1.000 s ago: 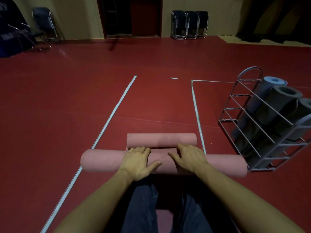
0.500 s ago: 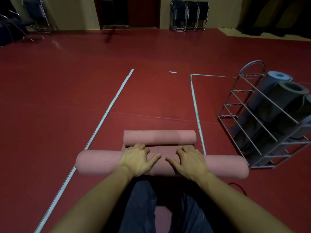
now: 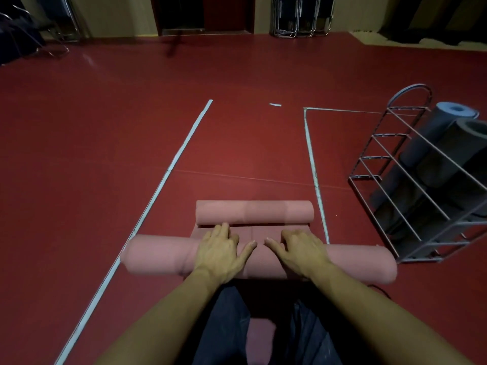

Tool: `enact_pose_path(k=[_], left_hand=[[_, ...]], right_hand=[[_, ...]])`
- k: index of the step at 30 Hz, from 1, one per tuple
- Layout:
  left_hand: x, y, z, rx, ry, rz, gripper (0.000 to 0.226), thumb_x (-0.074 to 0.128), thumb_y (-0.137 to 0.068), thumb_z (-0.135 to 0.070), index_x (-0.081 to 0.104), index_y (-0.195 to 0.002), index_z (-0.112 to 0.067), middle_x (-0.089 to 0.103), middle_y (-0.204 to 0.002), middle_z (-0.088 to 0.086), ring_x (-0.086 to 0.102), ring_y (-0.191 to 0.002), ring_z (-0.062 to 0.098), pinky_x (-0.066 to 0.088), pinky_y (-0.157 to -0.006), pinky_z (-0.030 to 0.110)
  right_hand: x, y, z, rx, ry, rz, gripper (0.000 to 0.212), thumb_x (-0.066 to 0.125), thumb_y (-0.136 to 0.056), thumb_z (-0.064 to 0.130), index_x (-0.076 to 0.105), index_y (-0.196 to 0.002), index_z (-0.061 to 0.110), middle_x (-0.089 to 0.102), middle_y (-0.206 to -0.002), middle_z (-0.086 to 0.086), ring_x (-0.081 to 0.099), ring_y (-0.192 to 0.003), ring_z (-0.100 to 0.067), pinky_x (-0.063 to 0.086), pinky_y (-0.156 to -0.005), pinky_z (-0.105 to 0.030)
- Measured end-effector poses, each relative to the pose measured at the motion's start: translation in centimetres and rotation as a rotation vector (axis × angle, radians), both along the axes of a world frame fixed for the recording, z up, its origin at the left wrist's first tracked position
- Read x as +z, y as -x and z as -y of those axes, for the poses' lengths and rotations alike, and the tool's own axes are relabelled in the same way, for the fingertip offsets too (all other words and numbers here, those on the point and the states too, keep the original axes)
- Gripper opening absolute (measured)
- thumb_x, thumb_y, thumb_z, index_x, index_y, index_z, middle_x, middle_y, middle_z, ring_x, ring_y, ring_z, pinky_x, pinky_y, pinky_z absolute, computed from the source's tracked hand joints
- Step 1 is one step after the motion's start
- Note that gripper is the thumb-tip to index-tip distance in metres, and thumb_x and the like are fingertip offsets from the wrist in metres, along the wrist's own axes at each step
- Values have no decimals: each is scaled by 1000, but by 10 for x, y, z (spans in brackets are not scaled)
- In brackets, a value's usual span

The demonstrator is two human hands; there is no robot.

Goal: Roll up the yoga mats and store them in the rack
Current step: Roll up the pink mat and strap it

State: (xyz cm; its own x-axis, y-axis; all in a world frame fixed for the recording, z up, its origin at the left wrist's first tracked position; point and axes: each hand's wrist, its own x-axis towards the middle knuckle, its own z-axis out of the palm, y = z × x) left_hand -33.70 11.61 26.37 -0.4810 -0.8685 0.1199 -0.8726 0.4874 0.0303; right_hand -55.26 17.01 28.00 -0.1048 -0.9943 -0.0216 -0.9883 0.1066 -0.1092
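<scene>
A pink yoga mat [image 3: 160, 255] lies on the red floor as a thick roll across my front. Its far end [image 3: 254, 212] is curled into a smaller roll, with a short flat strip between the two. My left hand [image 3: 221, 252] and my right hand [image 3: 300, 251] press flat on top of the thick roll near its middle, fingers spread and pointing forward. A grey wire rack [image 3: 395, 185] stands at the right and holds several rolled grey and blue mats [image 3: 442, 143].
White tape lines [image 3: 168, 169] run along the floor on both sides of the mat. Folded chairs [image 3: 300, 17] lean against the far wall and a chair [image 3: 52, 30] stands far left. My dark trouser legs [image 3: 226, 327] are under my arms.
The thick roll has moved forward under both palms and the flat strip before the far curl has become shorter. The view has tilted further down.
</scene>
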Motion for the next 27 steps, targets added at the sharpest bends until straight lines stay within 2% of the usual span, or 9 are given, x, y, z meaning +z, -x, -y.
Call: enact_pose_path(k=[3, 6, 9, 12, 16, 22, 27], left_hand=[[-5, 3, 9, 11, -51, 33, 94, -2, -88, -75, 70, -113, -20, 63, -110, 6, 58, -108, 28, 46, -94, 42], [-9, 3, 16, 9, -95, 28, 83, 5, -91, -76, 64, -110, -21, 71, -110, 6, 66, -102, 29, 51, -84, 40], [-12, 4, 20, -4, -137, 70, 68, 22, -100, -72, 65, -103, -20, 73, -108, 7, 68, -99, 29, 48, -79, 38], [-14, 6, 21, -2, -168, 114, 71, 23, -98, -74, 69, -101, -20, 74, -110, 8, 68, -103, 30, 47, -84, 37], [-18, 6, 23, 12, -188, 154, 74, 21, -99, -74, 71, -102, -19, 75, -110, 9, 68, -104, 31, 48, -86, 37], [-17, 10, 24, 42, -177, 138, 72, 21, -100, -71, 71, -100, -19, 75, -105, 9, 69, -98, 31, 49, -81, 38], [-15, 11, 24, 43, -167, 137, 70, 24, -100, -68, 72, -99, -17, 75, -104, 11, 70, -97, 32, 47, -79, 38]], right_hand=[[-11, 1, 0, 40, 7, -23, 82, 18, -92, 81, 69, -102, 18, 63, -106, -5, 60, -107, -27, 46, -90, -39], [-18, 2, 1, 56, -38, -73, 93, 8, -86, 84, 70, -111, 20, 66, -114, -5, 63, -109, -27, 47, -90, -38], [-23, 2, 4, 48, -61, -59, 79, 20, -92, 82, 63, -113, 20, 72, -113, -7, 67, -105, -30, 48, -87, -39], [-25, -1, 9, 49, -106, -37, 68, 22, -97, 77, 57, -108, 20, 73, -112, -9, 67, -106, -32, 46, -88, -41], [-28, -2, 17, 59, -179, -23, 70, 20, -97, 77, 59, -109, 20, 73, -114, -12, 66, -110, -33, 46, -92, -44], [-33, -3, 14, 63, -78, -102, 69, 20, -99, 73, 64, -101, 20, 74, -104, -8, 69, -98, -31, 46, -79, -40], [-32, -3, 16, 32, -73, -117, 69, 23, -99, 69, 68, -97, 17, 75, -102, -9, 69, -97, -32, 47, -80, -40]])
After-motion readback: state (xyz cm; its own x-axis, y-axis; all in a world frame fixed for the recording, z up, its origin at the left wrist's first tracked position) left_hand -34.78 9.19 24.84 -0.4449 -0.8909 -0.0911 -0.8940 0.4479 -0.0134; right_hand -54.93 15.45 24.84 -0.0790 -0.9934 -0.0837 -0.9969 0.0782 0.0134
